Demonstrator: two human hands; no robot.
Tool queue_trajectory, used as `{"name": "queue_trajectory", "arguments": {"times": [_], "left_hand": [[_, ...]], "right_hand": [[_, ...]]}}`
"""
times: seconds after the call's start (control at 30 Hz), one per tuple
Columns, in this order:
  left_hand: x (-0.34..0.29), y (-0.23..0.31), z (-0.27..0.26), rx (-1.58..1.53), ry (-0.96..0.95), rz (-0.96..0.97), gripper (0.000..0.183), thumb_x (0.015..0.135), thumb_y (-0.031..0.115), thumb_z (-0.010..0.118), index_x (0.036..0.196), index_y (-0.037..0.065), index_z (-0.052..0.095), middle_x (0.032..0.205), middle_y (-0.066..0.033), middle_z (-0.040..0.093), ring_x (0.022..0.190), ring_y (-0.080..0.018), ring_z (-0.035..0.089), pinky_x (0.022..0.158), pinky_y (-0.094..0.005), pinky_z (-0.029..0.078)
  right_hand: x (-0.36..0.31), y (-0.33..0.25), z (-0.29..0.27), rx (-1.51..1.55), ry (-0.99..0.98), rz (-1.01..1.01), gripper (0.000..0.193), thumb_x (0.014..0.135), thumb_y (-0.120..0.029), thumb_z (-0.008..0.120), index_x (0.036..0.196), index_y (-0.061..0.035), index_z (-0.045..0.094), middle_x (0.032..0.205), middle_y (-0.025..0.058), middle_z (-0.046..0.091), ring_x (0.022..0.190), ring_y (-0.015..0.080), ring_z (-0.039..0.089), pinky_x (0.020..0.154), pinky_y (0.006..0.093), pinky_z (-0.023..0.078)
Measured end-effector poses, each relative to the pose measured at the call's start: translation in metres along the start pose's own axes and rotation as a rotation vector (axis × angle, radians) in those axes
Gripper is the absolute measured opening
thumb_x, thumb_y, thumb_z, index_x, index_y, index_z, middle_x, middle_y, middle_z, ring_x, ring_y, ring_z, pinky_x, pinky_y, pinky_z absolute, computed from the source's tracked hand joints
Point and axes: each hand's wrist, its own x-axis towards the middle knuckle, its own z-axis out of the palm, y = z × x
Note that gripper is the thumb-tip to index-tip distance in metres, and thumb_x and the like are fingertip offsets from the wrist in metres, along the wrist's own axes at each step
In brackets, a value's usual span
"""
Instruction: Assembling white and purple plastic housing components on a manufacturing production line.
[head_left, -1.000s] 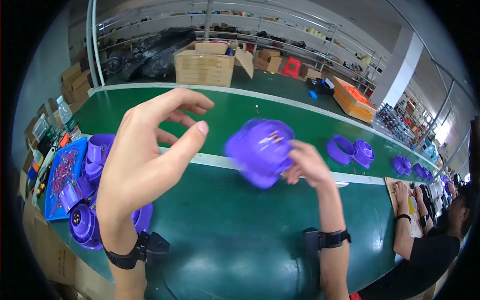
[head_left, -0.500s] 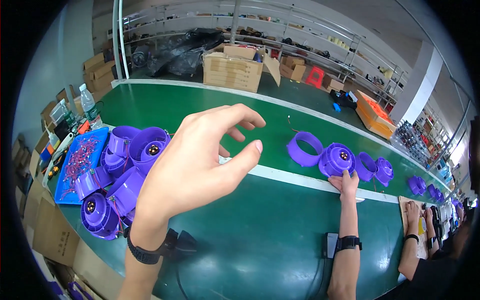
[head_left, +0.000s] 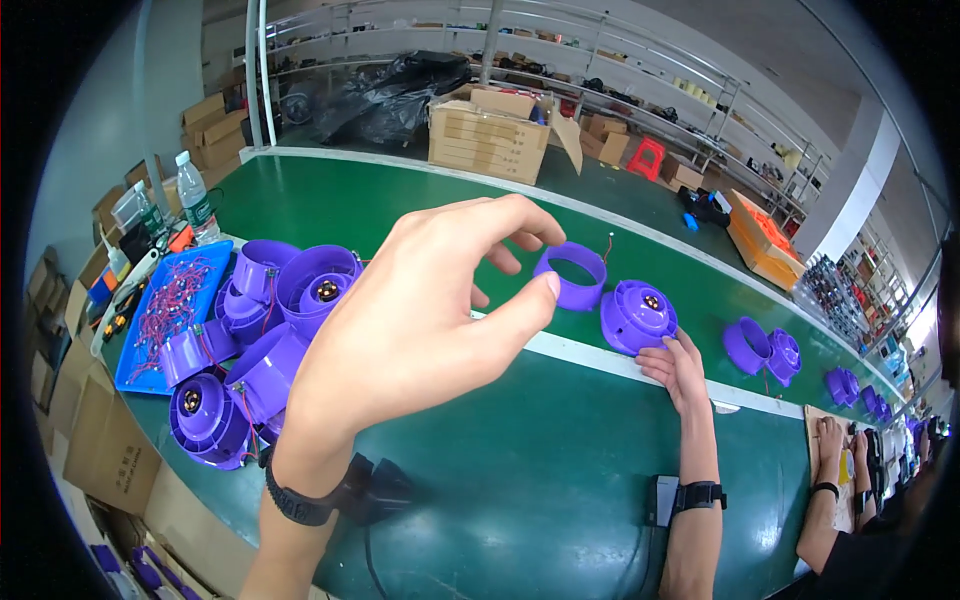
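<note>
several purple housings on green worktop, red stool beyond

My left hand hides the right side of the pile, so I cannot count its purple parts. This hand also covers partly its own rear fingers. The pile hides one side of the tray. Whether my right hand touches the fan, I cannot tell. The lower edge cuts both my forearms. At the right, a co-worker is partly lost in the dark rim. Goods on the far shelf are too small to name
</note>
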Motion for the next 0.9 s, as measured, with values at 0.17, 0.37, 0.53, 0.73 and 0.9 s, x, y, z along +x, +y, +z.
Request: {"name": "queue_trajectory", "arguments": {"times": [0.17, 0.37, 0.53, 0.73, 0.9], "left_hand": [[0.0, 0.005, -0.008, -0.034, -0.001, 0.004, 0.029, 0.087, 0.011, 0.066, 0.113, -0.002, 0.066, 0.107, -0.0106, 0.071, 0.094, -0.0183, 0.069, 0.072, -0.0314, 0.056], [-0.001, -0.004, -0.021, -0.056, 0.071, 0.037, 0.028, 0.088, 0.012, 0.067, 0.112, -0.002, 0.066, 0.107, -0.0101, 0.071, 0.092, -0.0178, 0.069, 0.07, -0.0304, 0.055], [-0.001, -0.012, -0.027, -0.06, 0.123, 0.051, 0.03, 0.087, 0.017, 0.066, 0.109, -0.005, 0.065, 0.101, -0.0186, 0.07, 0.092, -0.0292, 0.069, 0.076, -0.0387, 0.055], [-0.002, -0.017, -0.015, -0.054, 0.112, 0.197, 0.022, 0.087, 0.014, 0.062, 0.091, -0.006, 0.056, 0.086, -0.0232, 0.06, 0.085, -0.0452, 0.062, 0.076, -0.0522, 0.051], [-0.004, -0.015, -0.018, -0.063, 0.11, 0.174, 0.019, 0.087, 0.01, 0.06, 0.087, -0.007, 0.053, 0.086, -0.024, 0.058, 0.082, -0.0456, 0.061, 0.074, -0.0528, 0.05]], "right_hand": [[0.006, 0.002, 0.011, -0.189, -0.049, -0.093, 0.07, 0.097, -0.016, 0.056, 0.157, -0.0006, 0.025, 0.116, 0.0165, 0.065, 0.096, 0.0227, 0.066, 0.069, 0.034, 0.061], [0.022, -0.001, 0.053, -0.57, -0.098, -0.185, 0.074, 0.088, -0.011, 0.063, 0.154, 0.0037, 0.032, 0.111, 0.0122, 0.067, 0.086, 0.0178, 0.067, 0.063, 0.0279, 0.056], [0.039, -0.001, 0.109, -1.379, 0.254, -0.685, 0.058, 0.083, -0.013, 0.062, 0.139, -0.0026, 0.051, 0.098, 0.0254, 0.07, 0.08, 0.0399, 0.072, 0.071, 0.0498, 0.058], [0.042, -0.014, 0.173, -1.432, -0.161, -0.52, 0.065, 0.085, -0.029, 0.068, 0.145, -0.0165, 0.047, 0.1, 0.0229, 0.072, 0.097, 0.0436, 0.069, 0.085, 0.0547, 0.054], [0.055, 0.0, 0.185, -1.583, -0.041, -0.556, 0.077, 0.087, -0.045, 0.063, 0.151, -0.0109, 0.037, 0.125, 0.0262, 0.056, 0.115, 0.0467, 0.055, 0.097, 0.056, 0.044]]}}
